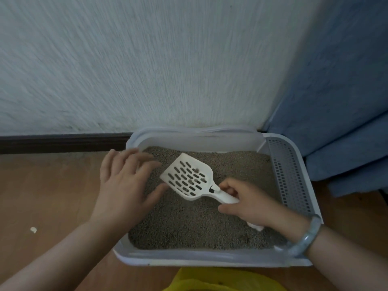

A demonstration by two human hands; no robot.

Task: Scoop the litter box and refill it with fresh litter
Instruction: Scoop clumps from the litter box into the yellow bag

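1. the litter box point(210, 262) sits on the wooden floor point(52, 196) by the wall point(147, 59), full of grey litter point(189, 223).
2. a yellow bag point(220, 280) lies at its near edge.
3. the left hand point(123, 181) hovers spread, holding nothing; the right hand point(245, 202) grips the handle of the white scoop point(189, 177) above the litter.
4. a few bits point(197, 170) cling in the slots; tilting the scoop on the way to the bag could spill them on the floor.
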